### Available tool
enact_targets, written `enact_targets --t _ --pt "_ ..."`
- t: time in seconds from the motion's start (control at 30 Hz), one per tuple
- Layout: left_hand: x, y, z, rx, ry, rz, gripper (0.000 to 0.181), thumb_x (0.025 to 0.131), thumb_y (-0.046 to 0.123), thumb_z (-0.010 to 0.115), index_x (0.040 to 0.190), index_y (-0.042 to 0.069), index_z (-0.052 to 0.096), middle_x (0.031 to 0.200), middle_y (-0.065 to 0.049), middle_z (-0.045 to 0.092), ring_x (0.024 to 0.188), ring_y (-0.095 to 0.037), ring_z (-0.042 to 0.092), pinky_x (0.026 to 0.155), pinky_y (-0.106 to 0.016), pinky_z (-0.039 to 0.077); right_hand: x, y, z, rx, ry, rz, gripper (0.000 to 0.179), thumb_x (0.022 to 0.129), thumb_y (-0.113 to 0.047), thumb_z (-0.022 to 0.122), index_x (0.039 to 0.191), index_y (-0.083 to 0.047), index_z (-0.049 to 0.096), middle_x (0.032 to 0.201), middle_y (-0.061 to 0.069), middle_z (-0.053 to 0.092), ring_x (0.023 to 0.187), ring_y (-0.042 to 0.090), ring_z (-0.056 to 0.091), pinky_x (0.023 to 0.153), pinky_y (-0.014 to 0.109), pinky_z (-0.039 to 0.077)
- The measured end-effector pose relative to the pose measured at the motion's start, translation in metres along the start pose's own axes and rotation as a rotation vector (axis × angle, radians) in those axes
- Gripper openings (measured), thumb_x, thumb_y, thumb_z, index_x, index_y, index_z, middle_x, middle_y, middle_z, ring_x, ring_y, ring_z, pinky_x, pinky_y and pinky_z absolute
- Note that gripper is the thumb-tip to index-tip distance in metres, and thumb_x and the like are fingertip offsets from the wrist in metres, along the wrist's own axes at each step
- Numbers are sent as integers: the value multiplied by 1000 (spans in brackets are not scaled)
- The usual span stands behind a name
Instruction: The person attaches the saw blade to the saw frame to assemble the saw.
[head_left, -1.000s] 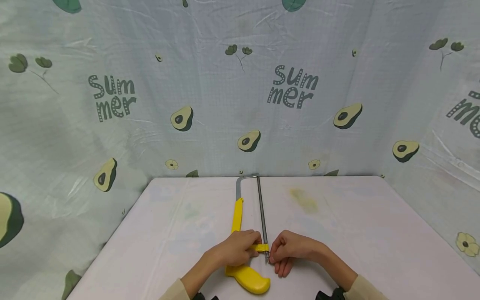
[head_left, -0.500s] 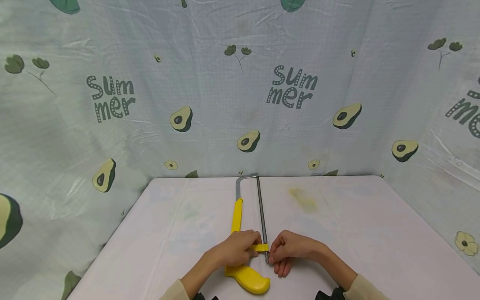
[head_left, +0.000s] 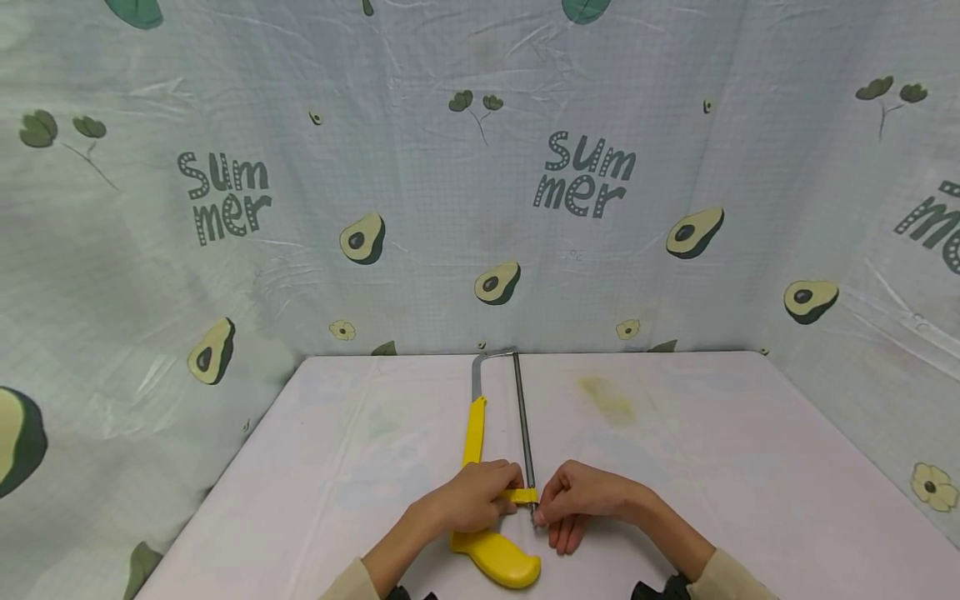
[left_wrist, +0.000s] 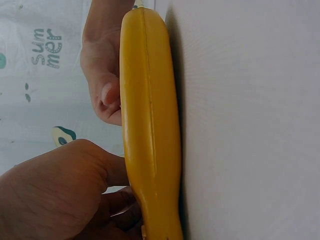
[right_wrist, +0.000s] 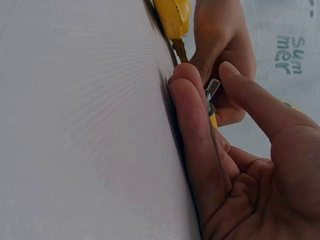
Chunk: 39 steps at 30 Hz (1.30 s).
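Note:
A hacksaw (head_left: 475, 429) with a yellow handle (head_left: 501, 560) lies on the white-covered table, its grey frame pointing away and its dark blade (head_left: 523, 421) to the right. My left hand (head_left: 480, 496) grips it by the yellow crosspiece (head_left: 522, 496) at the blade's near end. At the tip just below that crosspiece, my right hand (head_left: 581, 504) has thumb and fingertips around a small metal wing nut (right_wrist: 212, 89). In the right wrist view the nut shows between the thumb and the curled fingers. The yellow handle (left_wrist: 150, 100) fills the middle of the left wrist view.
The tabletop (head_left: 675, 450) carries a faint yellowish stain (head_left: 607, 402) toward the back right. A curtain (head_left: 420, 167) printed with avocados and the word "summer" hangs behind and along both sides.
My right thumb and fingertips have shifted slightly at the wing nut, which shows at a different angle. My left hand and the hacksaw have stayed in place.

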<state>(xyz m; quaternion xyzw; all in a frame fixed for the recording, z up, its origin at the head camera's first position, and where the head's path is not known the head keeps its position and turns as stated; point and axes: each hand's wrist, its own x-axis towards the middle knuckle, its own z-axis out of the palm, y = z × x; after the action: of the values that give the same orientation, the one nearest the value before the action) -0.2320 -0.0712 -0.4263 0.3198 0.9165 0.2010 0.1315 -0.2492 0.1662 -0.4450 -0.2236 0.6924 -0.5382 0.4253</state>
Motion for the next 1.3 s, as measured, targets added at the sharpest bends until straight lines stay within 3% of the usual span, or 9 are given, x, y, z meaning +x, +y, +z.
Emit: enact_targets --t 0.33,1.3 --pt "1 0 0 -11 -10 -12 11 100 22 68 109 20 62 96 11 60 82 -4 51 81 -19 48 0 1 0 -8 11 2 36 100 -32 69 102 4 75 71 2 75 58 7 72 56 22 57" --pt "0 0 0 -12 -3 -6 11 100 21 68 109 19 63 96 11 60 82 -3 51 82 -19 48 0 0 0 -3 3 -1 34 99 -27 68 100 6 74 71 2 74 58 7 72 56 22 57"
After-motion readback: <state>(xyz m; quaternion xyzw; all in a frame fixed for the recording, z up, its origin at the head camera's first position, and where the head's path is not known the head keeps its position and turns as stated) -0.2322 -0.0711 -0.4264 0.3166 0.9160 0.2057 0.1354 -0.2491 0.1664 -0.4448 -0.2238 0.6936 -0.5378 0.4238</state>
